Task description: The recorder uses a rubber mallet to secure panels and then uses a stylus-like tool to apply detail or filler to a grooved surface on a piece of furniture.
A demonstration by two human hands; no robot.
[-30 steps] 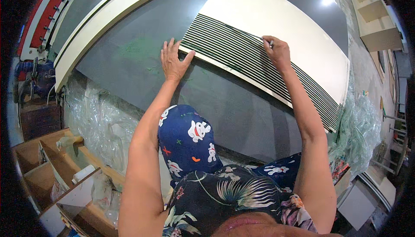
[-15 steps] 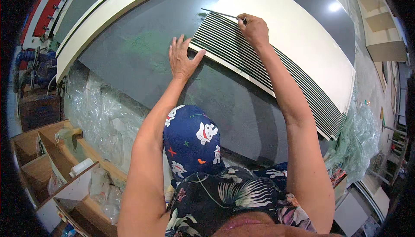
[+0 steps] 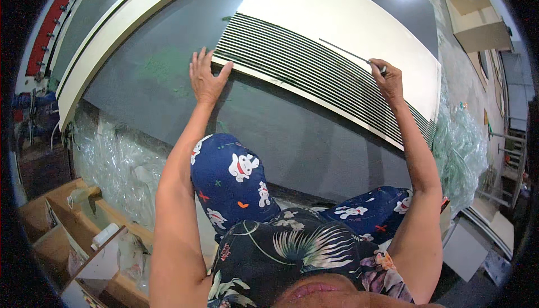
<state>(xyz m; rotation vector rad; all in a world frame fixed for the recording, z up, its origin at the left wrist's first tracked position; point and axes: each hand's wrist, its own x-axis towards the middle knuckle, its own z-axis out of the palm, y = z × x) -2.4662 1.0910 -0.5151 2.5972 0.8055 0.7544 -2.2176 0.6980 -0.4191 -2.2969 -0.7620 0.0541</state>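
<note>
So the right hand (image 3: pixel 387 78) has slid from the slatted panel's (image 3: pixel 314 78) top-left end half a second back to out near the right side, pinched on a thin dark strip (image 3: pixel 345 54) lying along the grooves. Looks like the strip's getting worked along. The left hand (image 3: pixel 206 78) has stayed flat, fingers spread, on the panel's lower-left corner. The panel lies on the grey desk (image 3: pixel 303 145). Both arms are stretched forward.

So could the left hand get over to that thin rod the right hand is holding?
Probably yes. The left hand lies flat on the near left corner of the slatted panel, and only bare slats lie between it and the thin rod pinched in the right hand.
</note>
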